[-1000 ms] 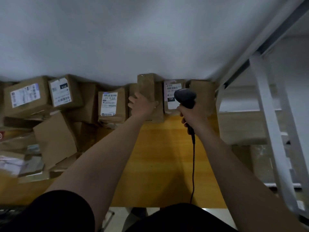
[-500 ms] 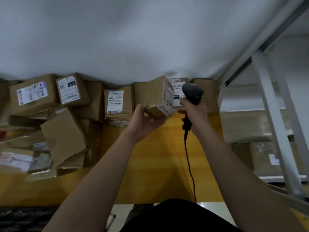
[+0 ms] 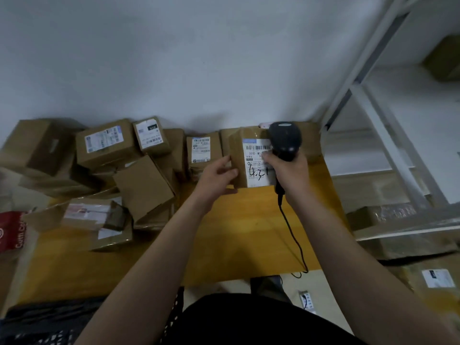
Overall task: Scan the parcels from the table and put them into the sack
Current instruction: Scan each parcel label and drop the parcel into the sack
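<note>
1. Parcel (image 3: 236,155): a rectangular brown cardboard box with glossy clear tape shining across its top. A white paper label (image 3: 257,168) faces me, with a barcode along its top edge and black handwritten figures lower down.
2. My left hand (image 3: 216,178) grips the parcel's left side, fingers curled against the cardboard and thumb at the lower front edge. The box sits between my two hands, lifted over the far part of the table (image 3: 236,232).
3. My right hand (image 3: 290,170) is wrapped round the handle of a barcode scanner (image 3: 285,141) of matte black plastic with a rounded head. The head overlaps the label's upper right corner; I cannot tell whether it touches.
4. A thin black cable (image 3: 292,230) runs from under my right hand toward me over the smooth yellow tabletop and loops past its near edge.
5. Left of my left hand is a heap of cardboard parcels (image 3: 107,143). Several carry white labels, one plain box is tilted, and one is wrapped in clear film.
6. Hidden or unclear:
   - The label's right edge is behind the scanner and my right fingers.
   - Its small print is too blurred to read.
   - A red packet (image 3: 11,231) is cut off at the far left.
   - A dark mesh-like object (image 3: 37,319) below my left forearm is cropped, and I cannot identify it.
7. Right of my right hand stands a white metal rack (image 3: 388,135).
</note>
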